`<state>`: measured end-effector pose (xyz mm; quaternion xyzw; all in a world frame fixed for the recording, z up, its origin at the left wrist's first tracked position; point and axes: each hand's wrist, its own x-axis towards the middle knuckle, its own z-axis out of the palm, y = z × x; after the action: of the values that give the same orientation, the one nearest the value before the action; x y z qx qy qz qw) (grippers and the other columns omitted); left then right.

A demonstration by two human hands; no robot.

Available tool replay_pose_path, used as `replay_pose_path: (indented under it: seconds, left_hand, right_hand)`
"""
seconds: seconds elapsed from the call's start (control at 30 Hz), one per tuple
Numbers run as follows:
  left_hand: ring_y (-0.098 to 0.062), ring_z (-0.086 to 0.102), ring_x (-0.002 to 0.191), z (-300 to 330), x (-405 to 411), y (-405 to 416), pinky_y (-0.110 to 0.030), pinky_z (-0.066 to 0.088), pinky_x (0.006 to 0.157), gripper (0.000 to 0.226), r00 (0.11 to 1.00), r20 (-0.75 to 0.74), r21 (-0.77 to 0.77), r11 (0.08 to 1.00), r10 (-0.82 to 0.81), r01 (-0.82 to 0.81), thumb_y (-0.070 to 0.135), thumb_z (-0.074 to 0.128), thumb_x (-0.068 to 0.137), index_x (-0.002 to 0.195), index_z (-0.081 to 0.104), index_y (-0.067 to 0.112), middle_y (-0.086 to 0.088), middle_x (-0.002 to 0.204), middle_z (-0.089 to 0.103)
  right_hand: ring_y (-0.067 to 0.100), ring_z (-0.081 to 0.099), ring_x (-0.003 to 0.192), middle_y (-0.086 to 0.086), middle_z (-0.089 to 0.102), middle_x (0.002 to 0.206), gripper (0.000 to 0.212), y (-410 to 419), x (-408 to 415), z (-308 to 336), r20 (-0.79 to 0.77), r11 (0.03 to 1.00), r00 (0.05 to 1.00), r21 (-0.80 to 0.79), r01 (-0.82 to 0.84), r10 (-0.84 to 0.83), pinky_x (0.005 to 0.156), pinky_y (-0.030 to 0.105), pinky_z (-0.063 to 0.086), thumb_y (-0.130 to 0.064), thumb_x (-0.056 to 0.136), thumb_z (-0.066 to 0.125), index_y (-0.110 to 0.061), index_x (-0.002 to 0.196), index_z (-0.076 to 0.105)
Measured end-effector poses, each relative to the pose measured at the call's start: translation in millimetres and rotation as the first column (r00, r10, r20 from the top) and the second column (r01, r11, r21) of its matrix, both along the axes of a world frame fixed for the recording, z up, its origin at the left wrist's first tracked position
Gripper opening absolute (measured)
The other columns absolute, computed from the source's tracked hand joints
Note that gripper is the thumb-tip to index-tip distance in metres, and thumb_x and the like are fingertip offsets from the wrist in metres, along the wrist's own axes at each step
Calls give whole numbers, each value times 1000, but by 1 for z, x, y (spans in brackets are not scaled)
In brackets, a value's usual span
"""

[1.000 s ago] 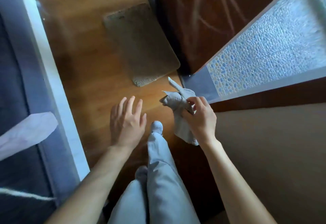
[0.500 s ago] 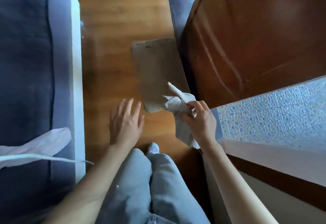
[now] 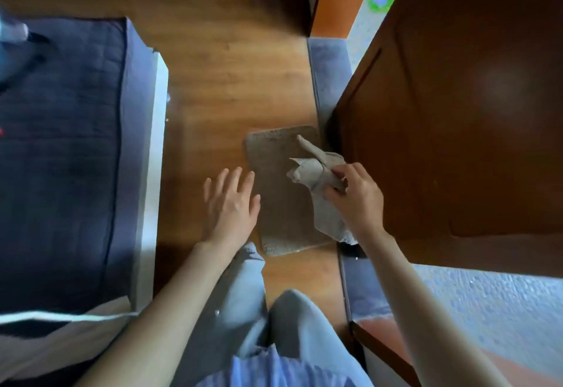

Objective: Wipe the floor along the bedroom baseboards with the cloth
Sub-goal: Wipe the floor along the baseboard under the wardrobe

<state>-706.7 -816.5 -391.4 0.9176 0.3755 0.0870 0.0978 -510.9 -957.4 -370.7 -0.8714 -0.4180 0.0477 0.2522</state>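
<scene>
- The cloth (image 3: 320, 173) is a pale grey-beige rag, crumpled and bunched, not spread flat. One twisted corner sticks up and away from the person, another folded flap points left, and a loose tail hangs down below the hand toward the near edge of the mat.
- It is held up over the right part of a small brown mat (image 3: 280, 191) that lies on the wooden floor (image 3: 213, 88); whether its hanging tail touches the mat cannot be told.
- The right hand (image 3: 356, 200) holds the cloth with a narrow grip: thumb and curled fingers pinch the bunched middle, the back of the hand faces the camera, and the forearm runs in from the lower right.
- The left hand (image 3: 231, 204) has a wide, loose grip that holds nothing. Its fingers are straight and slightly spread, palm down, pointing away from the person, over the floor just beside the mat's left edge.
- The person's legs in light grey trousers (image 3: 292, 325) show between the two forearms.
- A dark wooden door (image 3: 457, 112) stands just right of the mat and the right hand.
- A bed with a dark blue cover (image 3: 61, 158) and a white side panel runs along the left of the floor strip.
</scene>
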Motion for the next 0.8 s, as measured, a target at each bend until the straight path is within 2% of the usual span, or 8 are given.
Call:
replay_pose_path:
  seconds: [0.27,0.33,0.43,0.57,0.8]
  left_hand:
    - [-34,44,133,23,66,106,-56,31,111,46,999,-46,-22,1000,-14,13,32,57,93,136,55,14,-13,140,53]
    - [-35,43,134,24,88,128,-56,29,112,46,999,-42,-29,1000,-2,1,31,57,94,136,55,14,-13,141,52]
    - [-36,45,131,24,126,159,-56,31,110,45,1000,-25,-29,999,14,-15,29,60,92,134,57,13,-14,138,54]
    - [-38,49,126,23,183,199,-56,38,104,43,999,-28,-15,999,45,-46,28,64,90,130,61,11,-15,134,57]
    - [-36,54,120,38,296,266,-52,41,100,44,994,-4,24,994,107,-107,29,68,87,126,63,11,-14,129,60]
  right_hand:
    - [14,56,79,-3,59,94,26,99,68,19,9,998,999,39,39,-39,57,35,51,-22,79,72,-16,103,65]
    - [12,55,79,-4,59,95,26,121,89,23,7,998,999,44,35,-35,58,27,48,-20,80,73,-16,104,65]
    - [10,53,79,-5,59,95,27,154,126,24,-8,999,1000,42,28,-28,57,13,36,-20,80,73,-17,105,65]
    - [13,57,80,-6,59,94,28,195,183,23,-25,999,999,30,25,-24,57,24,37,-18,76,74,-17,103,66]
    - [7,52,77,-10,58,93,28,270,296,42,-56,999,998,53,-11,14,57,24,37,-20,76,74,-18,102,66]
